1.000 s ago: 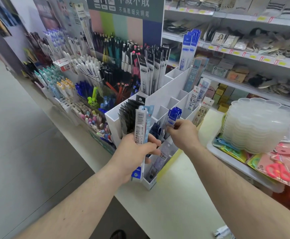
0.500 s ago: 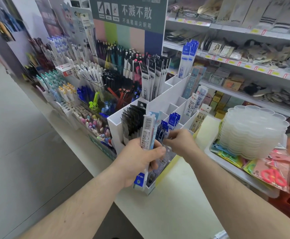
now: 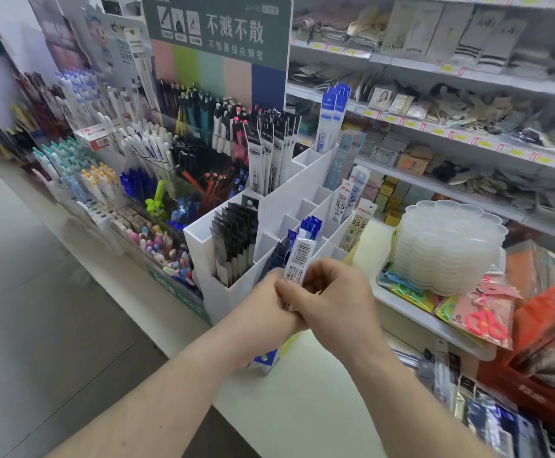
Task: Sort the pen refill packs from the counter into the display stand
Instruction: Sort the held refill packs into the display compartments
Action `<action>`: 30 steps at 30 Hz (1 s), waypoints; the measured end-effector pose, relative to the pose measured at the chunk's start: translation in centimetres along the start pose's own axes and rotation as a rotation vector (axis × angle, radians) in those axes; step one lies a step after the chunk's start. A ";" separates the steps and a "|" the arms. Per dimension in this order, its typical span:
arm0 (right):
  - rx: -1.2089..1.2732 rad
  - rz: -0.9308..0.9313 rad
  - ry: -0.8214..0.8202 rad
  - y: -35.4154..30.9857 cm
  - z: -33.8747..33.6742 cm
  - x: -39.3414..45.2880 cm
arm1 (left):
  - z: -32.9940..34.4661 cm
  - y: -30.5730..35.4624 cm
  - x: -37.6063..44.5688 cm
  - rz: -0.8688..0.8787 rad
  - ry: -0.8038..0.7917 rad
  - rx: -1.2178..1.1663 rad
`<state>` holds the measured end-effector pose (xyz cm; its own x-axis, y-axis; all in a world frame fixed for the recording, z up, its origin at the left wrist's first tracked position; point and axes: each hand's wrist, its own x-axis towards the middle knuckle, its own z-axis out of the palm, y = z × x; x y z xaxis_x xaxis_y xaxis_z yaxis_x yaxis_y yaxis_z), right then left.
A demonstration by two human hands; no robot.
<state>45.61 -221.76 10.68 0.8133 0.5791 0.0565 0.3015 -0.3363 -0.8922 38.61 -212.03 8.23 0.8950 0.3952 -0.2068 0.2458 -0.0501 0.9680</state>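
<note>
Where both hands meet in front of the white display stand (image 3: 269, 206), the left hand (image 3: 269, 312) and right hand (image 3: 339, 302) both pinch one barcode-faced refill pack (image 3: 301, 259), its top rising against the stand's front compartments. Black packs (image 3: 236, 239) fill the stand's left compartment.

Stationery shop, racks of pens (image 3: 157, 166) beside a white display stand (image 3: 279, 206), shelves (image 3: 434, 127) edged with yellow price tags (image 3: 461, 137), packaged scissors (image 3: 487, 320) on a tray
</note>
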 end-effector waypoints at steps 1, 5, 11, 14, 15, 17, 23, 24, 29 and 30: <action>0.034 0.019 -0.019 0.0 -0.2 0.0 | -0.1 0.1 -0.1 -0.003 0.001 -0.003; 0.516 0.225 -0.040 0.2 -1.9 0.3 | -1.0 0.7 -0.4 -0.149 -0.096 -0.262; 0.715 0.274 -0.044 0.4 -3.1 0.3 | -1.5 0.9 -0.7 -0.185 -0.136 -0.482; 0.809 0.257 -0.027 0.8 -3.8 0.4 | -1.8 0.9 -0.9 -0.173 -0.096 -0.467; 0.828 0.251 -0.031 0.9 -3.9 0.3 | -1.9 0.8 -0.9 -0.172 -0.084 -0.470; 0.828 0.248 -0.053 0.9 -3.9 0.1 | -2.2 0.5 -0.8 -0.175 -0.047 -0.490; 0.716 0.280 -0.117 0.3 -2.7 -0.2 | -1.8 0.6 -1.0 -0.138 0.072 -0.423; 0.680 0.284 -0.129 0.2 -2.5 -0.2 | -1.7 0.5 -1.0 -0.121 0.083 -0.399; 0.433 0.194 -0.033 -0.3 -1.8 0.1 | -1.1 0.5 -1.0 -0.025 0.123 -0.274; 0.347 0.141 0.039 -0.4 -1.7 0.1 | -1.1 0.5 -1.1 0.009 0.139 -0.206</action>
<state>46.42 -222.85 11.76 0.8550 0.5144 -0.0666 0.0040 -0.1349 -0.9909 37.32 -211.44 9.10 0.8337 0.5183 -0.1908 0.1445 0.1286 0.9811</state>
